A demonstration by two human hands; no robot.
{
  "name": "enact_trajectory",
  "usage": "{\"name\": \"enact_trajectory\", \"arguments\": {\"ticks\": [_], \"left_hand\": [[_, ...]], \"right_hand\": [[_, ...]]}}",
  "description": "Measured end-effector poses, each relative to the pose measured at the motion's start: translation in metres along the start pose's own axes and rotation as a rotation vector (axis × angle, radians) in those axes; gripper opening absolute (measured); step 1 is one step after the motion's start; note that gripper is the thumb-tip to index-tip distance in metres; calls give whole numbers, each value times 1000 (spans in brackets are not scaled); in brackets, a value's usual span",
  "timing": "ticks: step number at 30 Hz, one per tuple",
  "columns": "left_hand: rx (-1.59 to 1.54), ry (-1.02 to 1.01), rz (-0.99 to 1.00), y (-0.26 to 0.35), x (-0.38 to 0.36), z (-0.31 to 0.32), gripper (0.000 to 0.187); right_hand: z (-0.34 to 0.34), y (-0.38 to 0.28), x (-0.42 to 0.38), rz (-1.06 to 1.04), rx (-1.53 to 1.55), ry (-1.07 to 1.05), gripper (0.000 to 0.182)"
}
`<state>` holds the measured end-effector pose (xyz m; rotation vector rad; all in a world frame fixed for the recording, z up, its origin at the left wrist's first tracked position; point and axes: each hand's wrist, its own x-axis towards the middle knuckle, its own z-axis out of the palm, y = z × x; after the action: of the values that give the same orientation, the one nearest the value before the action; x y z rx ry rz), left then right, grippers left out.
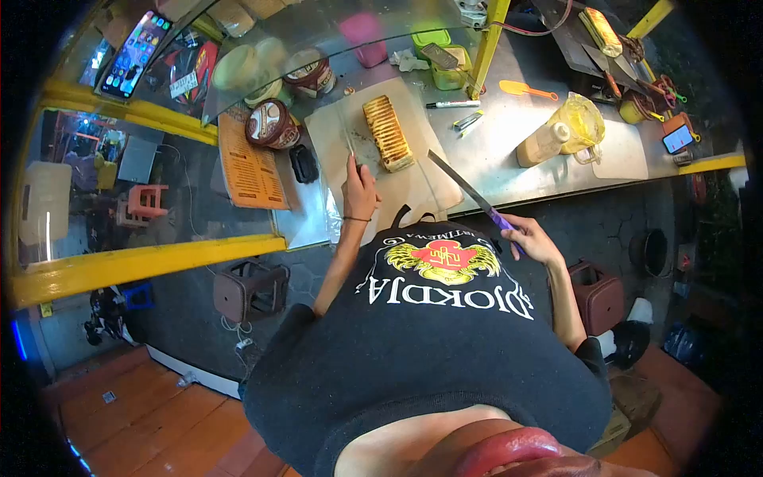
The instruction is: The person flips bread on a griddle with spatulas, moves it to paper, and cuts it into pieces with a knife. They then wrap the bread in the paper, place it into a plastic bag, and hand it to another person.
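Grill-striped toasted bread point(388, 133) lies on a sheet of brown paper point(334, 135) on the counter. My left hand point(359, 189) is closed beside the bread's left side, over the paper. A slim, pale utensil point(350, 143) juts forward from its fingers; its tip is too faint to tell the kind. Off to the right, my right hand point(532, 238) grips a long-bladed knife point(465, 184) by its purple handle. The blade slants up and left, its tip near the bread's lower right corner, apart from it.
Lidded tubs point(272, 124) and a black case point(304, 164) stand left of the paper. Rightward are a marker point(453, 104), a cutter point(468, 121), an orange spatula point(528, 90) and a sauce bottle point(545, 144). Behind sits a green container point(451, 71) with a grater point(439, 55). A yellow post point(489, 48) rises there.
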<state>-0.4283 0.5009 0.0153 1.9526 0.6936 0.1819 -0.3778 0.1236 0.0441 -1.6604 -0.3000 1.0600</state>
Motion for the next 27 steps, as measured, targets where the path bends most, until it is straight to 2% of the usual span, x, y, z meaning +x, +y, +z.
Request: {"name": "enact_trajectory", "arguments": {"ticks": [2, 3, 5, 7, 9, 11, 12, 13, 15, 16, 18, 19, 21, 23, 24, 25, 27], "left_hand": [[-40, -92, 15, -42, 16, 13, 52], [-92, -175, 18, -46, 17, 15, 51], [-144, -178, 4, -54, 20, 13, 48], [-211, -271, -54, -58, 33, -14, 47], [-251, -239, -93, -68, 27, -39, 47], [-291, -85, -110, -77, 17, -53, 48], [-292, -85, -109, -79, 8, -53, 48], [-370, -68, -146, -81, -2, -57, 47], [-444, -50, -167, -79, -11, -60, 47], [-497, -16, -195, -78, -20, -51, 44], [-548, 8, -228, -73, -26, -26, 41], [-626, -8, -234, -72, -29, -11, 44], [-790, -25, -251, -69, -34, 24, 57], [-830, -66, -255, -31, -42, 42, 62], [-869, -113, -236, -15, -37, 43, 66], [-858, -115, -233, -24, -27, 38, 66], [-543, -98, -254, -50, -5, 17, 68]], "right_hand": [[9, 5, 0, -71, -41, 44, 42], [16, 6, 4, -153, -200, 75, 44], [31, 2, 18, -322, -532, 126, 47], [40, -21, 31, -280, -624, 57, 44], [53, -31, 58, -286, -642, 34, 42], [63, -46, 81, -265, -692, 24, 40], [60, -36, 90, -403, -752, 51, 41], [55, -47, 81, -405, -748, 51, 41], [31, -69, 64, -58, -300, -145, 42], [21, -57, 66, -230, -144, -95, 42], [-4, -38, 85, -257, 84, 134, 43], [-14, -26, 110, -321, 97, 210, 44], [-18, -21, 152, -302, -75, 312, 43], [-1, -38, 160, -278, -475, 313, 45], [8, -39, 163, -280, -465, 311, 45], [17, -38, 163, -316, -581, 343, 44], [23, -40, 158, -347, -698, 381, 44]]}}
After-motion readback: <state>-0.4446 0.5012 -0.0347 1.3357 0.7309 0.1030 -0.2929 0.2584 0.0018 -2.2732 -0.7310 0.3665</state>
